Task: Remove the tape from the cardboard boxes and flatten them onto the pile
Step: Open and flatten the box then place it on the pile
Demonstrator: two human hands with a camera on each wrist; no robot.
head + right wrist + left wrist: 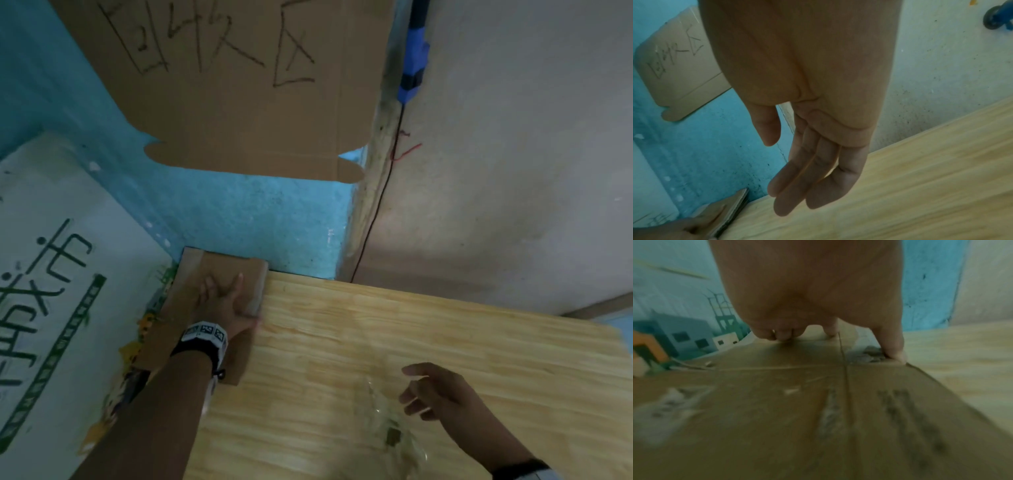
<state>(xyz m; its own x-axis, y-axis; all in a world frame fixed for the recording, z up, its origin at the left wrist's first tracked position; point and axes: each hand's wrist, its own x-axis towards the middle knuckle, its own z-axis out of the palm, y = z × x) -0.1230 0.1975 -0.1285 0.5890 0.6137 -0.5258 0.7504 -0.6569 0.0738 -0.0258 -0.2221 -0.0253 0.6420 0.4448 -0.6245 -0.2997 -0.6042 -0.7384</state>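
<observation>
A flattened brown cardboard box (219,270) lies on a pile at the left edge of the wooden table (411,342). My left hand (233,298) rests flat on top of it with the fingers spread and the thumb (894,352) against its right edge. In the left wrist view the cardboard (777,410) shows torn patches where tape came off. My right hand (411,387) hovers over the table with relaxed, nearly straight fingers (797,186) and holds nothing. A crumpled wad of clear tape (387,425) lies on the table just left of that hand.
A large white box with green print (51,274) lies left of the pile. A cardboard sign with handwriting (239,85) hangs on the teal wall. A blue tool (414,58) with a thin cord hangs in the corner.
</observation>
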